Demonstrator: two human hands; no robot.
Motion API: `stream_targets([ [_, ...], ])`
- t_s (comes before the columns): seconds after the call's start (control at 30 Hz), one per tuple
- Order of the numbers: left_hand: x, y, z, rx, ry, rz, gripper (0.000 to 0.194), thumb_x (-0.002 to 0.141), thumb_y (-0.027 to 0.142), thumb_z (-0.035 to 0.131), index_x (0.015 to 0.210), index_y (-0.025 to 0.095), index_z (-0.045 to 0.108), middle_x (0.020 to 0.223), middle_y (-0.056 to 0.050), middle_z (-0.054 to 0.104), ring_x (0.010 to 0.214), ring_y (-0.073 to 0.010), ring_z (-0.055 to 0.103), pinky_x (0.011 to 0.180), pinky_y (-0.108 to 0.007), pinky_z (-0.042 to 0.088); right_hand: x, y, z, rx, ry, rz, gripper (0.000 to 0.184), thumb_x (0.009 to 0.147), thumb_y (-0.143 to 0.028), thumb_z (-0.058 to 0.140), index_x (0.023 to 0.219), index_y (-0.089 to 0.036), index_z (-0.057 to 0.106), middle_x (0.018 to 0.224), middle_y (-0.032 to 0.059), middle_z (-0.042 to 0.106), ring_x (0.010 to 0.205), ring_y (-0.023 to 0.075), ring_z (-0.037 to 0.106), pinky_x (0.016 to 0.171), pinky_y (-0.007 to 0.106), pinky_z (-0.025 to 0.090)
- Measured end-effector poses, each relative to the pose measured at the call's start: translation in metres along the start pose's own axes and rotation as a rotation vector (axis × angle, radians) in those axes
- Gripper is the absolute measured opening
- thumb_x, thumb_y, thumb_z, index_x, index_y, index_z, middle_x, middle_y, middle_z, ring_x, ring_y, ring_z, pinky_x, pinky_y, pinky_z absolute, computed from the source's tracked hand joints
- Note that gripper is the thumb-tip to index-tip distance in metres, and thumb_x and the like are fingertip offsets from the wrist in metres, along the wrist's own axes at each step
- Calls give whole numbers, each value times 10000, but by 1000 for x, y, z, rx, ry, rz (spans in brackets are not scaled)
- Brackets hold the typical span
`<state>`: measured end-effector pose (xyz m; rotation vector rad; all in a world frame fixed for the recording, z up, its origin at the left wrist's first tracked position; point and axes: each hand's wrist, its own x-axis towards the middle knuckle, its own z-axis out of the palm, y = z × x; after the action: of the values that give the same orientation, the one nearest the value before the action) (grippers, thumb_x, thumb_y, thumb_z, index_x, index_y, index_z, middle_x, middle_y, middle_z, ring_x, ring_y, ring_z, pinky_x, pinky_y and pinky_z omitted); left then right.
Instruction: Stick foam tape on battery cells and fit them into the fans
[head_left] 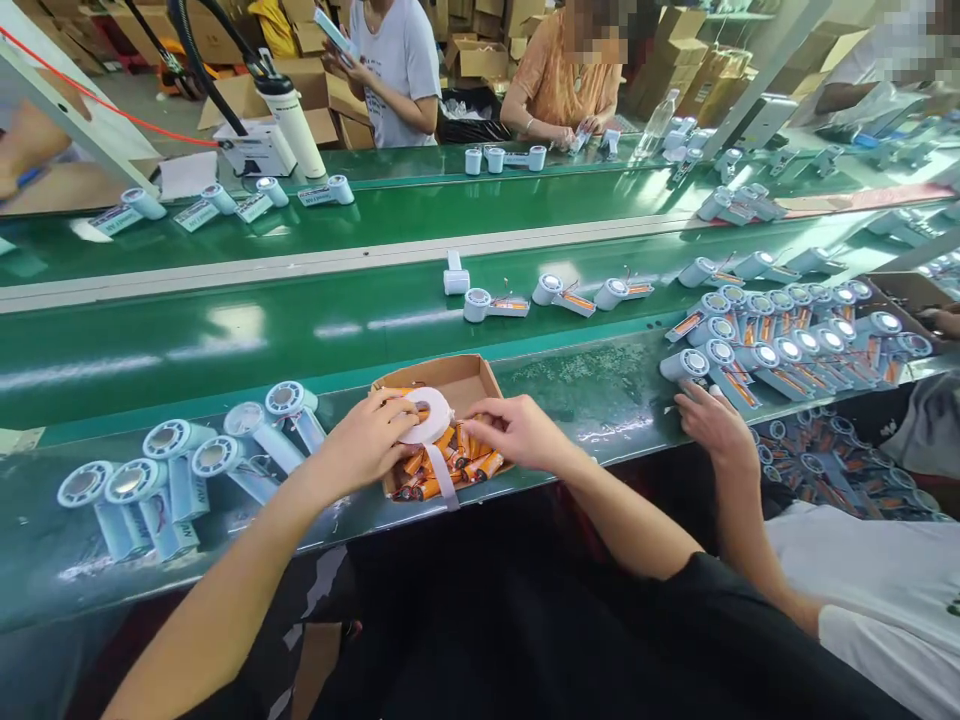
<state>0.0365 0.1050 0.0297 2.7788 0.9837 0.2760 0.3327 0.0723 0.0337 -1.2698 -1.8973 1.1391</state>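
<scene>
My left hand grips a roll of white tape by its left side, above an open cardboard box. From the roll a loose strip of tape hangs down over the box's front edge. Orange cylindrical batteries with wires lie jumbled in the box under the roll. My right hand is at the box's right side, its thumb and fingers drawn together just right of the roll. What those fingertips hold, if anything, is too small to make out.
Light-blue handheld fan-like units stand on the bench to my left. Many more, with orange batteries in open handles, crowd the right, where a co-worker's hand reaches in. A green conveyor carries several units. People work across the line.
</scene>
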Motion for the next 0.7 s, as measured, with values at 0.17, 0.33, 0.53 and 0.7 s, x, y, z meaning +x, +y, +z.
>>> stream_targets([
  [0.17, -35, 16, -18, 104, 451, -36, 270, 998, 372, 688, 1191, 184, 677, 1195, -138, 754, 1452, -403, 511, 1180, -601, 510, -4, -35, 45, 200, -314, -72, 461, 1017, -565, 675, 942, -134, 819, 671, 0, 705, 598, 113, 587, 590, 221, 407],
  [0.33, -91, 12, -11, 192, 615, -159, 191, 974, 187, 679, 1160, 231, 670, 1104, -76, 767, 1262, -340, 678, 1268, -654, 422, -11, -47, 49, 168, -984, -292, 436, 990, -589, 722, 954, -172, 846, 744, 9, 770, 629, 111, 660, 594, 203, 439],
  [0.53, -116, 28, 12, 156, 671, -348, 293, 955, 148, 660, 1239, 223, 661, 1173, -118, 751, 1524, -400, 474, 1225, -608, 480, 56, -38, 60, -413, -232, -214, 289, 991, -211, 745, 1272, -166, 796, 1283, 153, 790, 1180, 268, 722, 1066, 394, 521],
  [0.7, -112, 40, 14, 139, 622, -273, 359, 963, 124, 616, 1307, 226, 627, 1232, -123, 725, 1455, -403, 518, 1142, -628, 546, 94, -22, 67, -272, -371, -296, 157, 911, -110, 778, 1038, -193, 817, 1327, 108, 789, 1296, 272, 706, 1180, 422, 486],
])
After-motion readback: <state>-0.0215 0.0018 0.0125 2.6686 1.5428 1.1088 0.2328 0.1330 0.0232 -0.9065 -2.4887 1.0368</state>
